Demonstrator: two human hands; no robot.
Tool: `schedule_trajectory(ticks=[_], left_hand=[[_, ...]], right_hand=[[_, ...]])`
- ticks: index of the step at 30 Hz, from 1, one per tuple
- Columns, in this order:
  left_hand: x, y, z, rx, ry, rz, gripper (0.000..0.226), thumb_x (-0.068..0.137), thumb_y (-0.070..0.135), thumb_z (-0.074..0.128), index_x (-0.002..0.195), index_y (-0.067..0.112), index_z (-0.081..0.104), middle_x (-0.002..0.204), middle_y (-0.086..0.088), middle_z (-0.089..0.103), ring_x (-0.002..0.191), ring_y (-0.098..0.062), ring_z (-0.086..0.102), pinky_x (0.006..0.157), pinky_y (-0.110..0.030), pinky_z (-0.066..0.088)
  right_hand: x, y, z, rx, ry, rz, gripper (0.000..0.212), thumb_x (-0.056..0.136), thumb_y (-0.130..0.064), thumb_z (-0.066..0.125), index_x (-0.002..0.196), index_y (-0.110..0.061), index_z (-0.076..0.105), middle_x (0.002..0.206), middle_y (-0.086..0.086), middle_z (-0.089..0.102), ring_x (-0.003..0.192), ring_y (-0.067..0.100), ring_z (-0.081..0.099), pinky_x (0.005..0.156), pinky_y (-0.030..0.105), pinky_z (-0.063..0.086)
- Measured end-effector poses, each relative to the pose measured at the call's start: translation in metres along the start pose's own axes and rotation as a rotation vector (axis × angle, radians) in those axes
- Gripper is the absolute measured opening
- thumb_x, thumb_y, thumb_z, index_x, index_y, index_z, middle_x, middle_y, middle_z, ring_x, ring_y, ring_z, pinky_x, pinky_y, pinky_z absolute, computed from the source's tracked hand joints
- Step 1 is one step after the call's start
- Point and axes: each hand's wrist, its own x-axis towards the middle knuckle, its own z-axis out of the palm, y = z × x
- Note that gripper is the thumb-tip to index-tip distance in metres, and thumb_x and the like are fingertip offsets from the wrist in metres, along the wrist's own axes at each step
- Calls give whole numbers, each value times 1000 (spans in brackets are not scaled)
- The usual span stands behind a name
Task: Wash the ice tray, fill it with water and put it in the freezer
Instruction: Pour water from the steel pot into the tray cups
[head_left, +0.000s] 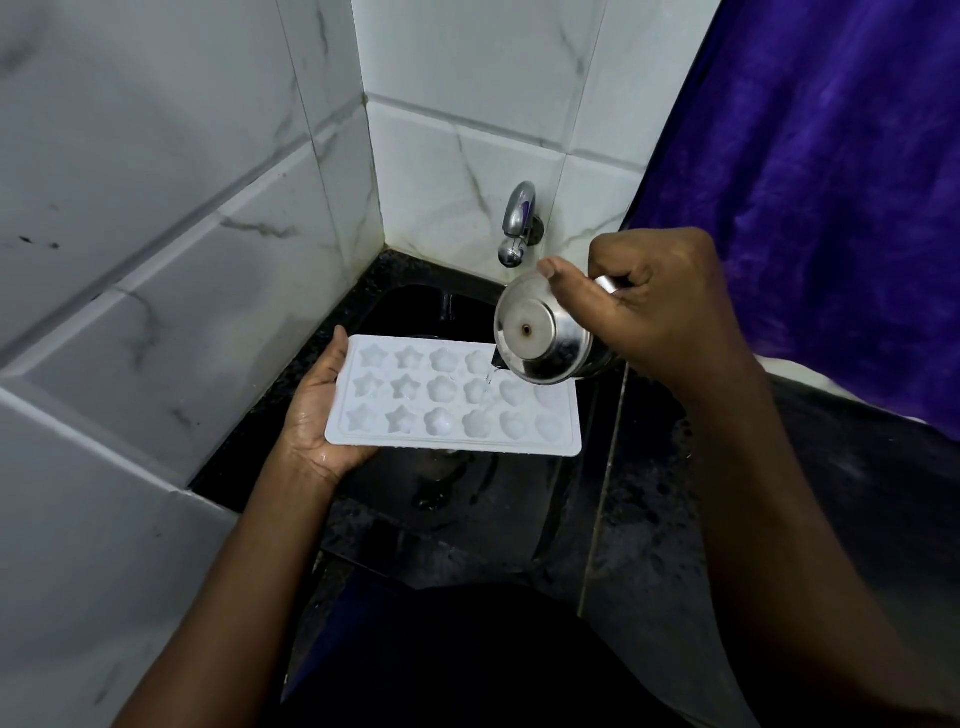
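Over the black sink (467, 499), the white ice tray (457, 410) is being held level, cavities up, long axis running left to right, its left short edge being gripped by the left hand (317, 415), its near and right edges hanging clear, while water is being poured in from a steel cup (540, 338) being clasped by the right hand (654, 312).

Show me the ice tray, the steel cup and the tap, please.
ice tray (447, 402): head view, its moulded top face.
steel cup (535, 338): head view, its round underside.
tap (519, 213): head view, its curved body.
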Motion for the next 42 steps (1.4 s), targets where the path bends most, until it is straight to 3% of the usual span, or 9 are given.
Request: schedule_trajectory(ticks=[2, 6, 9, 12, 15, 19, 32, 42], left_hand=[[0, 0, 0, 1, 0, 0, 75, 101, 68, 50, 136, 5, 72, 149, -22, 62, 132, -41, 65, 96, -62, 59], [1, -1, 3, 6, 10, 2, 76, 99, 68, 53, 140, 5, 69, 151, -23, 60, 134, -42, 63, 98, -63, 58], [2, -2, 7, 9, 17, 2, 80, 98, 68, 53, 147, 5, 63, 152, -24, 59, 134, -43, 63, 97, -63, 59], [2, -2, 12, 10, 15, 2, 83, 96, 67, 55, 153, 6, 54, 152, -24, 58, 134, -43, 63, 96, -60, 60], [1, -3, 16, -14, -6, -12, 81, 96, 66, 56, 145, 3, 63, 152, -24, 59, 133, -44, 64, 98, -60, 59], [0, -2, 18, -22, -27, -18, 78, 98, 67, 52, 134, 1, 72, 147, -25, 63, 128, -44, 67, 93, -62, 60], [1, -2, 17, -2, -40, -13, 79, 95, 67, 56, 142, 4, 66, 150, -24, 61, 132, -43, 65, 94, -61, 60], [-1, -3, 17, -14, -13, -14, 77, 97, 68, 54, 136, 3, 71, 148, -24, 62, 130, -43, 66, 93, -61, 60]], right_hand=[[0, -1, 0, 59, 2, 49, 61, 101, -22, 74, 59, -37, 31, 50, -16, 30, 43, 9, 29, 51, 22, 22], [-1, -5, 2, 104, 16, 103, 58, 101, -25, 73, 58, -32, 34, 47, -5, 36, 42, 17, 34, 50, 24, 24], [0, -13, 4, 75, 18, 43, 59, 100, -23, 75, 59, -30, 33, 49, -11, 31, 43, 13, 31, 51, 23, 23], [0, -17, 8, 7, 13, -37, 55, 99, -24, 75, 61, -21, 36, 52, -7, 31, 45, 16, 31, 47, 32, 28], [0, -18, 13, -72, 5, -120, 55, 99, -25, 76, 61, -18, 36, 54, -2, 32, 48, 19, 33, 46, 37, 32], [1, -18, 16, -95, 8, -183, 54, 98, -25, 76, 64, -20, 35, 56, -3, 31, 49, 18, 31, 50, 32, 29], [6, -15, 16, -109, 62, -198, 53, 99, -28, 76, 66, -22, 36, 58, -4, 32, 51, 18, 32, 55, 30, 26], [4, -15, 19, -80, 69, -181, 56, 99, -26, 77, 63, -21, 34, 57, -5, 30, 49, 17, 30, 50, 30, 26]])
